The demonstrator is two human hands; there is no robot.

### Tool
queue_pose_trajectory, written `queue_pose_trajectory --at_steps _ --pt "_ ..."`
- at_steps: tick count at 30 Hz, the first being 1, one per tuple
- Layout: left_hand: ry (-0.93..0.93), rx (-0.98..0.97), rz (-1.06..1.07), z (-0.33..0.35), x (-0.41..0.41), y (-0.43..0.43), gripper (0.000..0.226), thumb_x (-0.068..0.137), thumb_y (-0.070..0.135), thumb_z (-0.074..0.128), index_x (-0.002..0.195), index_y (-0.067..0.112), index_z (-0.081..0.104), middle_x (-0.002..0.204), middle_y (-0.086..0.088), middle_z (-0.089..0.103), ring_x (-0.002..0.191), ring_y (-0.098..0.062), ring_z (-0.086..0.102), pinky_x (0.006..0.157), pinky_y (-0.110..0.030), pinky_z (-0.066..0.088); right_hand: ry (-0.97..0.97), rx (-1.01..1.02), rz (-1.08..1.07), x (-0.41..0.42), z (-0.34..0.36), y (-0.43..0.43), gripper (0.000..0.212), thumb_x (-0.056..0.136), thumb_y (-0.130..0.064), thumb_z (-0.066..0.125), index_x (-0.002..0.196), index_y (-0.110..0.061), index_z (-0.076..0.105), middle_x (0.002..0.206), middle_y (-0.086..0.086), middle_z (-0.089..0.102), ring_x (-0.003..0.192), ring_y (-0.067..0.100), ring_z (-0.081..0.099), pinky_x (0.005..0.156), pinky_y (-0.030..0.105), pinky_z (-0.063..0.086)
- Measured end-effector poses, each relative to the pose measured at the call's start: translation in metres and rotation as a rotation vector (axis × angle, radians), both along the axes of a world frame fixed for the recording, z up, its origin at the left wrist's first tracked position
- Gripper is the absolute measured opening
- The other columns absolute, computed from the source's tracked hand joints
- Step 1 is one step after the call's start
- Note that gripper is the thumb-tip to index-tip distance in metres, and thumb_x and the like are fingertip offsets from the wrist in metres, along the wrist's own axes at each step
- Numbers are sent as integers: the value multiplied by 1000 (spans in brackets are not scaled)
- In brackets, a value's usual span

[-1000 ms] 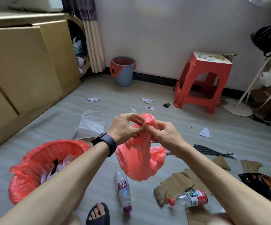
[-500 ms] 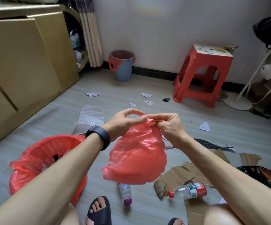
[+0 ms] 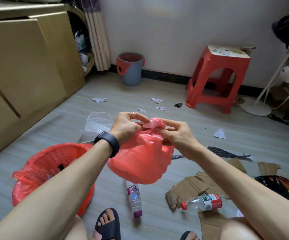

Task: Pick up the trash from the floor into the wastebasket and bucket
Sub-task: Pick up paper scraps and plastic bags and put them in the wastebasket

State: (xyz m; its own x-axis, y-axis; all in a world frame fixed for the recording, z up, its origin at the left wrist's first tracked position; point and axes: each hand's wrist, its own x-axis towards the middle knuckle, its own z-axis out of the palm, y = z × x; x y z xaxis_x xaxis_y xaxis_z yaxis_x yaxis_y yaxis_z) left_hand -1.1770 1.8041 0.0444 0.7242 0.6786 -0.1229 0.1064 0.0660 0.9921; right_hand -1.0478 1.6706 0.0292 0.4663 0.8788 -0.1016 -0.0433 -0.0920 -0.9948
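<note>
Fingertips of both hands meet on the crumpled neck of the red plastic bag (image 3: 140, 163). The left hand (image 3: 127, 128) pinches it from one side and the right hand (image 3: 179, 135) from the other, fingers curled rather than spread (twisting or knotting, I cannot tell). The bag's body hangs below the pinch, off the floor (image 3: 174, 104). The red-lined wastebasket (image 3: 41, 158) sits down and to the left, just under the left forearm, so the left hand is nearer — the grey bucket (image 3: 130, 73) stands well apart by the far wall. A soda bottle (image 3: 134, 198) and cardboard (image 3: 188, 186) lie on the floor below.
</note>
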Motion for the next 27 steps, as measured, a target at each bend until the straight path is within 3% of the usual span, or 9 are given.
queue_pose_trajectory --at_steps 3,5,9,15,17,19,21,23,27 --pt "48 54 -28 7 0 -1 19 78 -12 69 85 4 75 65 -6 71 55 -12 61 51 -18 49 -22 25 -85 1 -1 3 23 91 -2 68 108 -13 77 88 16 76 73 21 69 76 37 61" --pt "50 -1 -79 9 -1 5 21 81 -6 66 93 8 73 72 -3 71 63 -12 64 56 -17 50 -33 34 -133 1 0 4 21 90 2 67 102 -11 78 88 11 77 74 19 71 76 36 61" --pt "194 -12 -229 -1 -11 14 44 78 33 82 118 22 66 101 -4 76 92 -20 73 77 -29 56 -35 33 -163 0 0 5 28 87 14 60 95 -5 78 87 14 77 74 21 72 73 33 60" --pt "232 57 -286 0 -9 13 41 79 4 80 117 12 66 103 -16 74 82 -18 69 75 -29 56 75 -41 -97 0 -3 4 39 85 11 50 99 -12 79 96 19 75 81 28 67 78 41 55" --pt "231 111 -252 -1 -7 13 43 76 -4 78 116 8 67 97 -17 74 78 -17 68 79 -31 57 165 -70 -51 5 -1 2 38 86 -2 55 115 -20 74 105 11 74 85 22 68 81 36 54" --pt "200 131 -184 0 -6 11 42 77 -8 76 115 6 66 92 -15 73 72 -14 67 69 -24 57 164 -152 5 14 -4 0 42 82 -31 63 124 -31 67 115 3 71 98 20 68 90 39 51" --pt "168 141 -113 1 -4 10 40 78 -8 75 115 5 65 94 -17 71 73 -15 67 65 -22 57 84 -267 72 17 -6 -3 59 78 -65 65 126 -31 64 118 0 71 108 19 68 95 42 52" --pt "161 142 -105 1 -5 9 37 79 -4 76 113 8 66 97 -15 72 77 -17 69 68 -24 59 23 -276 91 12 -5 -1 65 81 -75 58 124 -27 65 111 2 73 100 20 72 88 39 57" --pt "277 417 -71 -8 -2 8 29 73 24 86 96 28 69 90 3 73 78 -8 69 70 -23 55 -68 -128 -11 -1 -5 3 24 95 -31 67 115 -18 72 94 11 74 76 18 72 67 32 60"
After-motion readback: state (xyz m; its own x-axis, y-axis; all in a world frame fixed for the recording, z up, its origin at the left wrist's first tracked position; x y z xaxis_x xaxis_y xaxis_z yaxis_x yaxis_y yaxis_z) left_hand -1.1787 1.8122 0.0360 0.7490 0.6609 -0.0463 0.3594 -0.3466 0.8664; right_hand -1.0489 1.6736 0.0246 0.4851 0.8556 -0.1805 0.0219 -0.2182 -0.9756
